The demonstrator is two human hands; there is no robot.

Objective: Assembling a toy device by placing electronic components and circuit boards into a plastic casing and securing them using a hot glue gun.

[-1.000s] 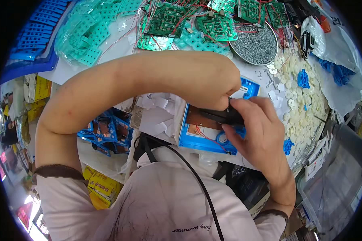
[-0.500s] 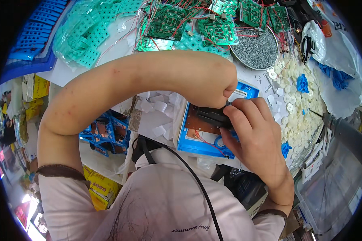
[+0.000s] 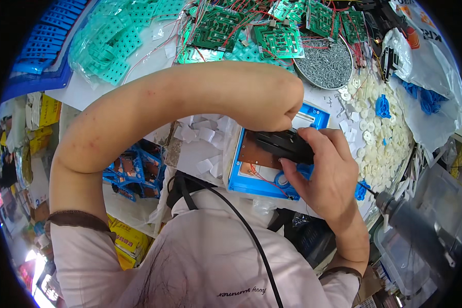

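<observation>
**Two hands on a black part over a blue case**

While the pink shirt (image 3: 200, 256) and its black cord (image 3: 241, 226) fill the near edge, the work sits just beyond them on the white table (image 3: 87, 95). The right hand (image 3: 328, 177) curls round the end of a black part (image 3: 282, 145), thumb beneath and fingers over it, seemingly to keep it steady. The left hand (image 3: 280, 105), its forearm bent across from the person's left, is closed in a fist at the part's upper edge, touching it; whether it pinches something small I cannot tell. The part lies across a blue case (image 3: 256, 177), open with a brown board (image 3: 254, 154) showing inside and a red wire near its lower edge. A grey power screwdriver (image 3: 410, 226) hangs at the right, within reach. Scraps of white paper (image 3: 203, 136) lie left of the case, white round caps (image 3: 380, 138) right of it. Farther off stand a dish of screws (image 3: 326, 64), green circuit boards (image 3: 277, 38) with red wires, and pale green keypads (image 3: 108, 43).
</observation>
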